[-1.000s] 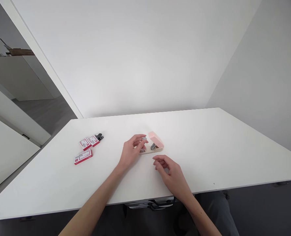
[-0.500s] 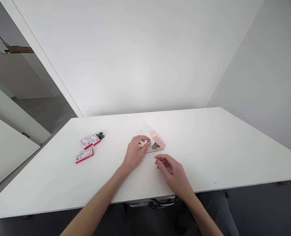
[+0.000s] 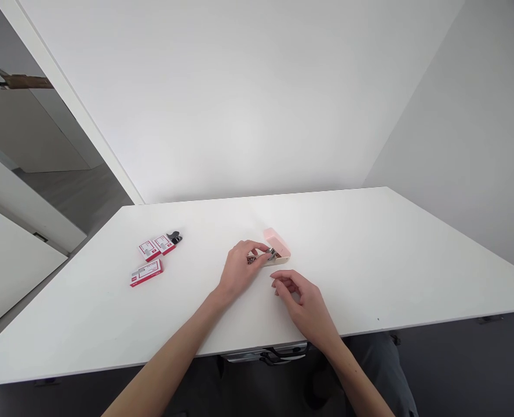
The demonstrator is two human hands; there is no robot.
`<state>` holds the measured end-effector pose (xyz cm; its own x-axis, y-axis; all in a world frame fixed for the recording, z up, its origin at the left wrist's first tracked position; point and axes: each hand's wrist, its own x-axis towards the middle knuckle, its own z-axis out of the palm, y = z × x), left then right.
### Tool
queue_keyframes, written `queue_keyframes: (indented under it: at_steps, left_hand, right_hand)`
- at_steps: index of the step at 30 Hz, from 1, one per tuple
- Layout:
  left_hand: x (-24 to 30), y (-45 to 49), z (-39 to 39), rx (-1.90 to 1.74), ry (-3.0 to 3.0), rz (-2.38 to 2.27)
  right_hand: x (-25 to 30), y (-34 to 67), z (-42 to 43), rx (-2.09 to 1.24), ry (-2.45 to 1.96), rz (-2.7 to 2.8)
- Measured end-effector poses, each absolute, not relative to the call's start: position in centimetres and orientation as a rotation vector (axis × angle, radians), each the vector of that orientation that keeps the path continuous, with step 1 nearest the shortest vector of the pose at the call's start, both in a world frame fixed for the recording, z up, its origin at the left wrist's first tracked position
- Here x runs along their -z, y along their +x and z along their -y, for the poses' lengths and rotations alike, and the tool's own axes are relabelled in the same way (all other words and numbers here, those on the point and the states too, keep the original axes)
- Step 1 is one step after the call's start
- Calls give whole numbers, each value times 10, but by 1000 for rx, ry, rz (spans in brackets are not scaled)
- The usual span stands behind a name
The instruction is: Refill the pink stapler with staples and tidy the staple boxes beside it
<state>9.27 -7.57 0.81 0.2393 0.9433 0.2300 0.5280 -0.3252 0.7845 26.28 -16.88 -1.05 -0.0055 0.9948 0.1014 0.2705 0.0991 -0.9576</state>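
A pink stapler (image 3: 278,241) lies on the white table with its top cover lifted and its metal inner parts (image 3: 272,253) showing. Its pale base points left, partly behind my left hand (image 3: 241,265). Thumb and forefinger of that hand are pinched at the stapler's metal middle, on what looks like a small grey strip of staples, mostly hidden by the fingertips. My right hand (image 3: 303,298) rests on the table just in front of the stapler. Its fingers are loosely curled with gaps between them, and I see nothing in it.
Several red and white small boxes (image 3: 147,271) lie at the table's left. Beside them is a black staple remover-like clip (image 3: 175,237). A white wall stands behind the table (image 3: 369,249), whose front edge runs close to my forearms.
My left hand's fingertips have moved slightly right, carrying the small grey strip to the stapler's metal middle. More of the base's left end now shows. My right hand stays nearly still.
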Motion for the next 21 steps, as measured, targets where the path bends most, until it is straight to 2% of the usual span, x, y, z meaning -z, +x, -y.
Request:
queue_keyframes:
  at_steps: [21]
  left_hand:
    - [-4, 98, 74, -919, 1926, -1401]
  right_hand:
    - [9, 262, 170, -938, -1319, 1473]
